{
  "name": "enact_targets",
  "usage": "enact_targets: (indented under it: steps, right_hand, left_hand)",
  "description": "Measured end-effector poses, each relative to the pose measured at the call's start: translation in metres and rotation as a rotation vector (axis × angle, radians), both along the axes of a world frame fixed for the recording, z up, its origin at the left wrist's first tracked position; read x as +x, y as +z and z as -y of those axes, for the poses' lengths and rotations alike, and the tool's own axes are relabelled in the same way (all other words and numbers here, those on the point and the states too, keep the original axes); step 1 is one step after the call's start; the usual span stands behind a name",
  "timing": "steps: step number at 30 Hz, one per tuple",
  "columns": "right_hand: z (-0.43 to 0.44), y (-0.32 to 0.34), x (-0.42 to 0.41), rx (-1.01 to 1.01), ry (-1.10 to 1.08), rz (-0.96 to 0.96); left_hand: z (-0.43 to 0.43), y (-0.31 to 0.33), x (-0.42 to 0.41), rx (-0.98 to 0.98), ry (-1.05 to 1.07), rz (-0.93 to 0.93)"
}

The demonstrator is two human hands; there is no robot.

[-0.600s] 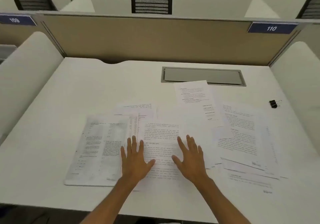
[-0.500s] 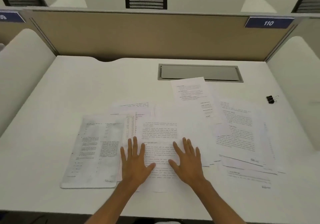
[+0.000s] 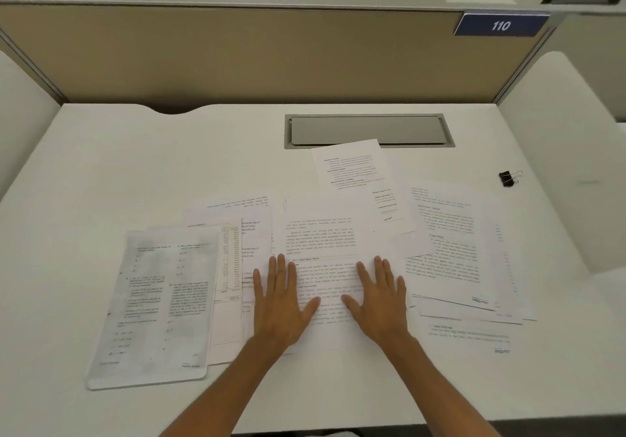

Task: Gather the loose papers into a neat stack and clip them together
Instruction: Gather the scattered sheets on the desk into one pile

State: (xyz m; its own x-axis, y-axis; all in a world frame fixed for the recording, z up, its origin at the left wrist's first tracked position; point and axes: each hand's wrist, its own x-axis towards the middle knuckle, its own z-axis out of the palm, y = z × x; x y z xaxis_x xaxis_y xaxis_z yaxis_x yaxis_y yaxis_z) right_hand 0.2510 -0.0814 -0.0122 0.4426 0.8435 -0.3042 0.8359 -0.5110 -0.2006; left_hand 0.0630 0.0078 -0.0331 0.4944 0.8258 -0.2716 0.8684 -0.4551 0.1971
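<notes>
I see both hands, left hand [image 3: 283,304] and right hand [image 3: 381,301], spread flat on the papers [image 3: 325,243]; a blue sign [image 3: 500,25] reads "110".

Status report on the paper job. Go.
Left hand and right hand flat, open on centre sheet. Papers scattered, unstacked. Binder clip untouched, far right. Nothing blocking.

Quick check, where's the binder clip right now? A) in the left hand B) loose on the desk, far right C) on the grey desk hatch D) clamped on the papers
B: the binder clip lies alone on the desk far right, clear of the papers; the left hand and right hand lie flat, open, on the middle sheet.
</notes>
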Motion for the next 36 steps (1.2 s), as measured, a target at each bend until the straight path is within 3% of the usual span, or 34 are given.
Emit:
enact_targets:
  steps: [10,19,27,31,36]
  right_hand:
    - [-0.015,0.016,0.042,-0.021,-0.176,0.009]
    - [-0.045,0.028,0.053,-0.060,-0.329,-0.057]
    - [-0.066,0.034,0.059,-0.113,-0.490,-0.236]
    - [-0.070,0.037,0.066,-0.158,-0.516,-0.214]
    - [-0.066,0.038,0.069,-0.134,-0.482,-0.228]
  left_hand:
    - [-0.013,0.024,0.054,-0.073,0.038,0.002]
    - [-0.013,0.052,0.074,-0.300,0.591,0.462]
    - [-0.035,0.061,0.072,-0.489,0.823,0.581]
    - [-0.046,0.061,0.071,-0.610,1.007,0.688]
    - [-0.054,0.058,0.069,-0.674,1.041,0.724]
